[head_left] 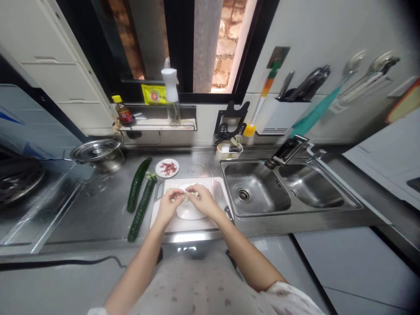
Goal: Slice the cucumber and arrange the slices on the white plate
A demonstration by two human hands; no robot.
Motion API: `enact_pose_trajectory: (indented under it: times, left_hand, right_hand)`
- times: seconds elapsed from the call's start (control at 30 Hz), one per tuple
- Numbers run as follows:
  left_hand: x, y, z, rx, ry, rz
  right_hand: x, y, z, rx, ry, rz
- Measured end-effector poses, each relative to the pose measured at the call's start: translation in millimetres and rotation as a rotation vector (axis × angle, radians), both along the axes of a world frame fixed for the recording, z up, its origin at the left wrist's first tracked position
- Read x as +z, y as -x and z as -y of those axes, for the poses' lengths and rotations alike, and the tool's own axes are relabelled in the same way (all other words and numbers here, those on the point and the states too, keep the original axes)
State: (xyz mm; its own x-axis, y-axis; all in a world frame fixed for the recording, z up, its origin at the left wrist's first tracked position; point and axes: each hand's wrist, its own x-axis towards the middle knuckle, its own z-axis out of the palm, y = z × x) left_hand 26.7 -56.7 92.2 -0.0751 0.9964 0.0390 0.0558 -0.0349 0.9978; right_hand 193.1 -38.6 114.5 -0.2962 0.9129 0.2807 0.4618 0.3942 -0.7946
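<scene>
My left hand (pixel 172 203) and my right hand (pixel 201 200) meet over a white plate (pixel 190 213) on a white cutting board (pixel 177 225). The fingertips of both hands are pinched close together around small pale-green pieces that look like cucumber slices (pixel 187 198). My fingers partly cover these pieces. A knife (pixel 228 213) lies along the board's right side, handle toward me. To the left of the board are two long cucumbers, one whole cucumber (pixel 139 186) and one cut cucumber (pixel 141 214), with a few cut ends (pixel 151 176) by its tip.
A small white plate (pixel 163 172) of chopped red bits sits behind the board. On the right is a double sink (pixel 259 188) with a black faucet (pixel 282 153). A lidded steel pot (pixel 98 155) stands at left. Bottles (pixel 123 111) are on the window shelf (pixel 157 127).
</scene>
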Motion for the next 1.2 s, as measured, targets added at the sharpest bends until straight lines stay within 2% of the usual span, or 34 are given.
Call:
enact_pose_trajectory:
  times: [0.23, 0.33, 0.43, 0.6, 0.7, 0.93, 1.2]
  left_hand:
    - [6.1, -4, 0, 0.0, -0.036, 0.017]
    - [9.6, -4, 2, 0.09, -0.001, 0.074]
    - [13.6, -5, 7, 0.145, 0.126, 0.199]
    - [17.5, -10, 15, -0.025, 0.486, 0.549]
    - [20.6, -13, 14, -0.07, 0.578, 0.68]
    - [30.7, -13, 7, -0.14, 0.596, 0.799]
    - [36.3, -14, 11, -0.06, 0.489, 0.611]
  right_hand:
    - [7.8, 2, -1, 0.038, 0.07, -0.052]
    - [10.8, 2, -1, 0.019, 0.107, -0.11]
    - [14.0, 1, -3, -0.016, 0.128, -0.176]
    - [17.4, 0, -4, -0.003, 0.135, -0.228]
    - [18.1, 0, -3, 0.015, 0.143, -0.231]
    - [20.7, -3, 0, 0.054, 0.129, -0.199]
    - [16.2, -7, 3, 0.077, 0.069, -0.15]
